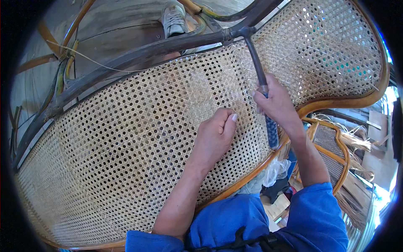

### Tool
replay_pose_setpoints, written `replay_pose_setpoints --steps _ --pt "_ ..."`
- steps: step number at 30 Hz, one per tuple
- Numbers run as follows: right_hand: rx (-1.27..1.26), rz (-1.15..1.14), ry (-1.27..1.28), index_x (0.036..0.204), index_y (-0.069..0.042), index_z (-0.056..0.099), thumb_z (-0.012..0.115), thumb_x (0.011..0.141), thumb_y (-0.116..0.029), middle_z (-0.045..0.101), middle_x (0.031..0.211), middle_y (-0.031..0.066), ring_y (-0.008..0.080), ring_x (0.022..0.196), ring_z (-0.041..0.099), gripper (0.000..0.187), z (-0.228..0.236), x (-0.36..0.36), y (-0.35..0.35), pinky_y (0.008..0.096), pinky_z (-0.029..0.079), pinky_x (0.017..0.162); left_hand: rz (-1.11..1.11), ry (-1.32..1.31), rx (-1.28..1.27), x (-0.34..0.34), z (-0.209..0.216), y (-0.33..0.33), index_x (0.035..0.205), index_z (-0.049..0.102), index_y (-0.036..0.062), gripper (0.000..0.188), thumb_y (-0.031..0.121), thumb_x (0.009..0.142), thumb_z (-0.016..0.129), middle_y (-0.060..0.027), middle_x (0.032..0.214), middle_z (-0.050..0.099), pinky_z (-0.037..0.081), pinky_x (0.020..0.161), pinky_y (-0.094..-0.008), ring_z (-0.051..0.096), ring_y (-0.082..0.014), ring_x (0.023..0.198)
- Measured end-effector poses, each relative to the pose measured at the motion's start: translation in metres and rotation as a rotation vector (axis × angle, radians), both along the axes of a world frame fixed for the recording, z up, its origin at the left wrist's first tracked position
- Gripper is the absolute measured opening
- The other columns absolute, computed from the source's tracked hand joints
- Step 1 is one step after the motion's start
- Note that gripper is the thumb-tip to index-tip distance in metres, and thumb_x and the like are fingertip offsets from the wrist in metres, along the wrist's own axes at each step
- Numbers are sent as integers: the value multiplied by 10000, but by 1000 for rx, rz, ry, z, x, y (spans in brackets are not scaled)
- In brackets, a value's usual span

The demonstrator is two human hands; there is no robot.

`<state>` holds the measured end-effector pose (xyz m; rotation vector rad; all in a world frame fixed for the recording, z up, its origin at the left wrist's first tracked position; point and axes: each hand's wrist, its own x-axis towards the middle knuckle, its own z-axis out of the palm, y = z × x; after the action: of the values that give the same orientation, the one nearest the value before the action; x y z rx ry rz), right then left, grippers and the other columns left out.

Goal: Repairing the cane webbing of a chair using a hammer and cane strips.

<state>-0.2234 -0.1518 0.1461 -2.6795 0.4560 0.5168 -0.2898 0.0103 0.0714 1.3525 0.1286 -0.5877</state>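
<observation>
A wide panel of woven cane (138, 138) stretches beneath both hands, set in a curved frame. My right hand (278, 105) is wrapped round the handle of a hammer (256, 59). Its dark head reaches the far edge of the panel, by the dark rattan pole (168, 47), and I cannot tell whether they touch. The patterned grip end sticks out below my fist. Left of the hammer, my left hand (215, 136) is closed over the cane, thumb against the curled fingers. Whatever it may pinch is hidden.
A light rattan rim (340, 102) borders the panel on the near right. Beyond the far edge are rattan pieces (77, 25) and a shoe (173, 19). At right lie a smaller cane-backed frame (331, 145), loose fibre strands (354, 140) and a clear plastic bag (275, 172).
</observation>
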Motion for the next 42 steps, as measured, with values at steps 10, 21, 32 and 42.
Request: replay_pose_setpoints --steps 10,21,32,42 --pt "-133 195 51 953 -16 497 570 889 -275 589 755 197 382 719 607 276 -11 -2 -8 461 460 659 25 -21 -42 -1 -1 -2 983 595 27 157 163 947 526 18 612 502 389 503 -230 441 -41 549" --pt "-142 170 26 942 6 515 511 928 -306 583 730 215 389 703 608 312 -14 3 -4 456 454 635 -18 41 -46 0 1 -2 981 598 27 182 186 913 540 -182 732 616 490 627 -362 633 -281 654" --pt "-4 122 -55 912 0 526 514 933 -312 562 693 188 319 639 582 313 -15 -5 -7 421 444 610 -18 21 -45 -1 -1 1 1001 588 26 161 163 948 522 21 629 503 389 519 -223 445 -38 566" --pt "156 -116 -69 895 -17 524 538 927 -276 511 645 124 204 580 499 261 -2 -46 -13 363 419 567 -13 -115 101 13 4 -3 968 613 32 159 168 931 538 -40 721 566 421 578 -256 508 -82 648"
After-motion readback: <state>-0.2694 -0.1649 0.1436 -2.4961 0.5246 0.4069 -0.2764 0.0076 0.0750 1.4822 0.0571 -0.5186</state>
